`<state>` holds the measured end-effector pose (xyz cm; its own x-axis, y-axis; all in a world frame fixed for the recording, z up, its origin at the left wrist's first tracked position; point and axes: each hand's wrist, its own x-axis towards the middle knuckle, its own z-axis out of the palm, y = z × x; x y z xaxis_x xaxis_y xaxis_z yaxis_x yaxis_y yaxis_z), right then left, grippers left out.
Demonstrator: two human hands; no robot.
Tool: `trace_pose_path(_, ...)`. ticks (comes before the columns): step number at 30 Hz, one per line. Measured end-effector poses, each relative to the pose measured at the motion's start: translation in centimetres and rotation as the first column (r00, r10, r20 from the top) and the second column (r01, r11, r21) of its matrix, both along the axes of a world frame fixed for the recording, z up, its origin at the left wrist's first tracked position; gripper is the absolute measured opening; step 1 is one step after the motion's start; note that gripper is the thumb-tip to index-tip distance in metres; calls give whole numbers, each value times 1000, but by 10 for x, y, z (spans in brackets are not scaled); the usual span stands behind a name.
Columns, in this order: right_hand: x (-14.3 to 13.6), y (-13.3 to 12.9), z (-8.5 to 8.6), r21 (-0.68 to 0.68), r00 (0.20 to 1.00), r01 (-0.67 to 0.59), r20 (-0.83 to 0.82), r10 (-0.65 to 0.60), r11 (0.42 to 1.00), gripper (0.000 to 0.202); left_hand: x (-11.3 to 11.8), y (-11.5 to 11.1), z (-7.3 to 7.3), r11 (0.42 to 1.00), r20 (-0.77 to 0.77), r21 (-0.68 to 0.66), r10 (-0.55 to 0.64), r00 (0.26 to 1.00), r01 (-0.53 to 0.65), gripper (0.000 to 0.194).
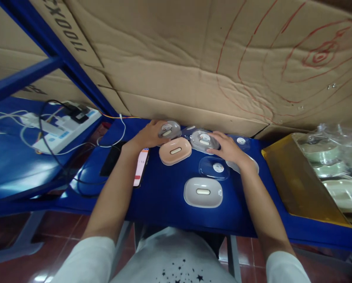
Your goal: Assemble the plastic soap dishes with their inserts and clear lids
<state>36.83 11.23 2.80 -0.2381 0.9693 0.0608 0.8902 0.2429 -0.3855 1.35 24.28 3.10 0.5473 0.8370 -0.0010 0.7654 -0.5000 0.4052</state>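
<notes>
At the back of the blue table, my left hand (pixel 152 135) is closed around the left edge of a small grey oval dish (pixel 170 131) with a clear lid, which looks tilted. My right hand (pixel 228 147) has its thumb and fingers around the right end of another grey dish (pixel 199 144) under a clear lid with a round sticker. Between them lies a peach oval dish (pixel 166 154) with a cream strip in its middle. A loose clear lid (pixel 209 171) with a sticker rests in front of my right hand. Nearest me is an uncovered grey dish (pixel 190 198).
Another clear lid (pixel 246 142) lies behind my right hand; a pale dish (pixel 255 164) is partly under that wrist. A lit phone (pixel 140 169) lies by my left forearm. Left are cables and a power strip (pixel 59 137); right, a carton (pixel 293 184) of bagged green dishes (pixel 336 192). Cardboard (pixel 176 78) walls the back.
</notes>
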Motion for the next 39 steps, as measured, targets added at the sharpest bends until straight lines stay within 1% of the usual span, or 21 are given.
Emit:
trace_pose_path(2, 0, 3, 3, -14, 1000, -16, -18, 16, 1000, 69, -1, 4, 4, 999, -4, -35, -11, 1000, 10, 77)
trace_pose_path(4, 7, 1, 7, -31, 999, -22, -32, 21, 999, 65, -3, 9, 8, 996, -14, -83, -18, 1000, 17, 74)
trace_pose_path(7, 18, -7, 14, -62, 999, 23, -24, -24, 998, 62, -5, 12, 10, 995, -21, -100, 9, 1000, -11, 65)
trace_pose_path(10, 26, -12, 18, -74, 996, 92, 19, -90, 993, 60, -3, 7, 7, 999, 8, -35, 36, 999, -36, 53)
trace_pose_path(12, 28, -14, 20, -58, 989, 138, 59, -135, 989, 56, 1, -1, 4, 999, 35, 25, 39, 999, -40, 49)
trace_pose_path(15, 22, -17, 27, 10, 970, 213, 120, -213, 977, 49, 9, -15, 1, 991, 53, 117, 56, 997, -62, 46)
trace_pose_path(17, 10, -18, 33, 87, 953, 237, 173, -249, 967, 46, 14, -27, 1, 981, 52, 173, 84, 995, -92, 44)
trace_pose_path(19, -6, -19, 35, 122, 950, 180, 234, -205, 976, 42, 21, -39, 4, 967, 20, 230, 105, 994, -107, 41)
trace_pose_path(21, -25, -19, 32, 86, 958, 74, 272, -95, 994, 37, 29, -50, 5, 960, -43, 266, 97, 994, -82, 35)
trace_pose_path(23, -41, -18, 23, 26, 962, -1, 272, -6, 1000, 36, 37, -60, 4, 962, -108, 269, 79, 991, -48, 30)
trace_pose_path(26, -54, -16, 11, -11, 961, -15, 275, 17, 1000, 42, 48, -70, -4, 967, -156, 248, 90, 984, -49, 30)
trace_pose_path(29, -52, -17, 9, -44, 962, -27, 271, 38, 999, 39, 53, -74, -13, 968, -185, 244, 111, 976, -63, 34)
trace_pose_path(32, -45, -19, 17, -67, 966, -35, 254, 51, 997, 37, 52, -73, -19, 968, -190, 244, 103, 976, -55, 35)
trace_pose_path(36, -33, -23, 31, -75, 971, -36, 235, 53, 997, 37, 48, -69, -20, 969, -175, 241, 95, 980, -51, 37)
trace_pose_path(39, -23, -28, 42, -29, 971, -15, 237, 21, 999, 40, 46, -69, -18, 972, -166, 227, 99, 981, -59, 38)
